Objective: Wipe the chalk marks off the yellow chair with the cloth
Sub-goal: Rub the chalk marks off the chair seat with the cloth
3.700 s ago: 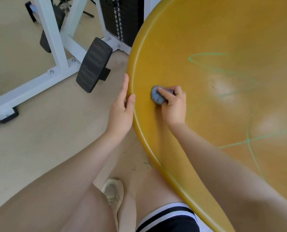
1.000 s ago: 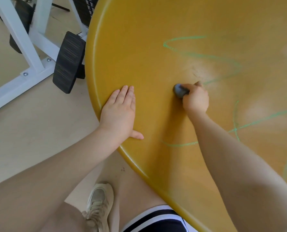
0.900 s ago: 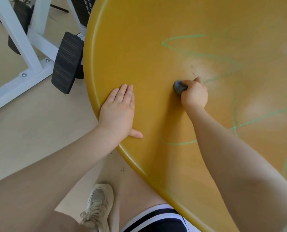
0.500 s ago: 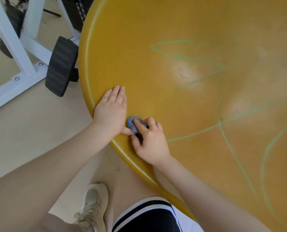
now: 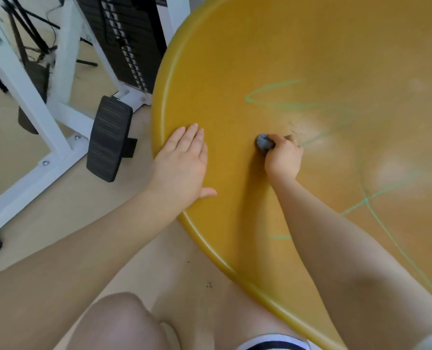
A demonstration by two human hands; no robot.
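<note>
Two bare hands work on a yellow chair (image 5: 235, 72), seen from the single head view looking down. The chair's broad curved surface fills the right and centre of the frame, its rounded rim sweeping from top centre down to the lower right.

At centre frame, the right hand (image 5: 283, 157) is curled tightly around a small balled grey-blue cloth (image 5: 264, 144), pressing it against the chair; only the cloth's left end pokes out past the fingers. The right forearm runs in from the lower right.

Green chalk marks (image 5: 273, 96) lie mostly up and to the right of the cloth: a pointed loop above it, a faint line just right of the knuckles, crossing strokes at the right edge, and a short dash below, beside the forearm. The nearest strokes run roughly left to right, so the next wipe likely heads right and upward.

Left of centre, the left hand (image 5: 182, 165) lies flat, fingers straight, bracing the chair near its rim.

White gym equipment (image 5: 45, 117) with a black pedal (image 5: 109, 137) stands in the upper left.
</note>
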